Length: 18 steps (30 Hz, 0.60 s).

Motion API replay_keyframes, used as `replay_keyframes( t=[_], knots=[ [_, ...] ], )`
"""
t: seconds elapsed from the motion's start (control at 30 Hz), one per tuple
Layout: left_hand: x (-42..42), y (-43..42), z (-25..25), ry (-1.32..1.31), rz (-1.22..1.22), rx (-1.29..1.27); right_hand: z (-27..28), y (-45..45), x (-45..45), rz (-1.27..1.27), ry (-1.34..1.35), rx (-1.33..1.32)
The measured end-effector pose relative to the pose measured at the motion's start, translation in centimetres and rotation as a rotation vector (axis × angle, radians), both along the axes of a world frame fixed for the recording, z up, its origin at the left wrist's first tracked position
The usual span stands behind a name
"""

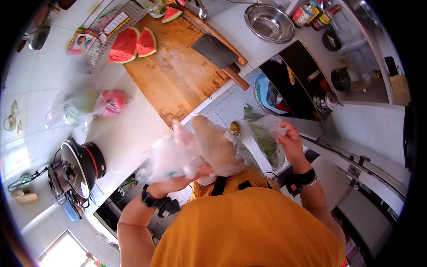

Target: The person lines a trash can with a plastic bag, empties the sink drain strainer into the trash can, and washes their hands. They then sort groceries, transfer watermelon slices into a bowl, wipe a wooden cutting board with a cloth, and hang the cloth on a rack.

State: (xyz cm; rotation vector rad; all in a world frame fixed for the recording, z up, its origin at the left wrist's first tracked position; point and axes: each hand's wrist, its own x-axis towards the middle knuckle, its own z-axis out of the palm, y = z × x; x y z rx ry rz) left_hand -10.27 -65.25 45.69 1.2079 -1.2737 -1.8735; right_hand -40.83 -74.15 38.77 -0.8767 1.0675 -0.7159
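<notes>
Near the front of my body, my left hand [201, 172] is closed on several clear plastic bags [173, 153], blurred by motion; one holds something light brown [212, 142]. Bag film hides part of its fingers. On the right, my right hand [291, 139] pinches the top of a clear bag [267, 140] with long green vegetables inside, hanging over the floor. The two hands are apart.
A wooden cutting board [173, 66] bears a cleaver [215, 51], with watermelon pieces [124, 46] at its far left edge. Bagged produce [111, 102] and a black cooker [91, 162] stand on the left. A steel bowl [269, 23] is at the back right.
</notes>
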Motion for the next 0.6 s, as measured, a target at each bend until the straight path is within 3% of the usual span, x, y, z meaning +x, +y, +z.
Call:
replay_keyframes(
  t=[0.03, 0.13, 0.2, 0.23, 0.27, 0.33, 0.37, 0.4, 0.47, 0.5, 0.6],
  knots=[
    [-0.8, -0.2, -1.7, -0.101, -0.123, -0.019, 0.6, 0.5, 0.7, 0.015, -0.009, 0.004],
    [-3.7, 0.5, -7.2, -0.074, -0.223, -0.017, -1.0, 2.7, 0.9, 0.087, 0.038, -0.022],
    [-5.7, -0.1, -8.7, 0.044, -0.145, -0.046, -2.9, 4.0, 0.7, 0.114, 0.089, 0.039],
    [-6.6, -0.8, -9.2, 0.154, -0.056, -0.079, -4.5, 4.0, -0.2, 0.339, 0.057, -0.047],
    [-7.1, -1.7, -9.7, 0.156, -0.053, -0.083, -5.8, 4.6, -0.7, 0.343, 0.059, -0.051],
    [-8.1, -3.1, -10.6, -0.165, -0.227, -0.289, -6.1, 5.4, 0.1, 0.251, -0.198, 0.173],
    [-8.9, -3.1, -11.7, -0.165, -0.195, -0.187, -8.1, 6.5, -0.5, 0.309, -0.007, -0.068],
    [-9.3, -3.1, -12.8, -0.162, -0.195, -0.185, -8.1, 6.3, -0.3, 0.309, -0.005, -0.064],
    [-10.2, -2.9, -15.1, -0.288, -0.262, -0.304, -7.7, 5.7, 0.8, 0.507, 0.39, -0.313],
    [-10.7, -2.3, -16.8, -0.339, -0.255, -0.291, -7.7, 5.7, 1.5, 0.409, 0.368, -0.359],
    [-11.2, -2.2, -19.0, -0.466, -0.283, -0.407, -12.2, 6.6, 1.1, 0.452, 0.313, -0.39]
  ],
)
